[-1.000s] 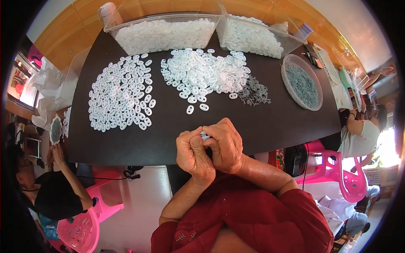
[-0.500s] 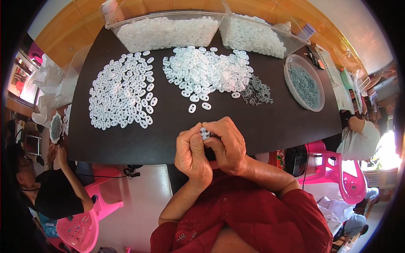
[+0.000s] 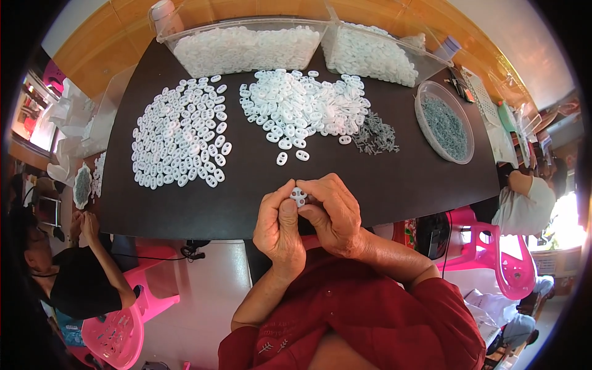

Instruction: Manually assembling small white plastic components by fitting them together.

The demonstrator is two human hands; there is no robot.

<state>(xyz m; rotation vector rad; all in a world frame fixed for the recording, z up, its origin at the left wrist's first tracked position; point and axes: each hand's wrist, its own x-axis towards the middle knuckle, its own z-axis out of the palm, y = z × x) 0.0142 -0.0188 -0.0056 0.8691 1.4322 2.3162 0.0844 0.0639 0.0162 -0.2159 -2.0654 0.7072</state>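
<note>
Near the table's front edge, my left hand [image 3: 280, 225] and my right hand [image 3: 335, 213] pinch small white two-hole plastic pieces [image 3: 298, 197] between fingers and thumbs. Several dark holes show, and two pieces seem to lie across each other; the fingers partly hide them. Beyond my hands lies a heap of white oval two-hole pieces [image 3: 296, 108], with a few loose ones in front. Small grey pins [image 3: 377, 134] lie in a pile beside this heap. To the left, more white two-hole pieces [image 3: 176, 135] are spread in a flat patch.
Two clear bins [image 3: 246, 65] of white pieces stand along the back. A round clear tub [image 3: 425, 126] of grey pins sits at the right. The dark table [image 3: 240, 209] curves around me. Co-workers sit at left [image 3: 86, 277] and right [image 3: 524, 200], near pink chairs [image 3: 114, 339].
The held white pieces have turned slightly, showing more of their faces and holes. My left hand has shifted a little to the left; both hands keep their pinch.
</note>
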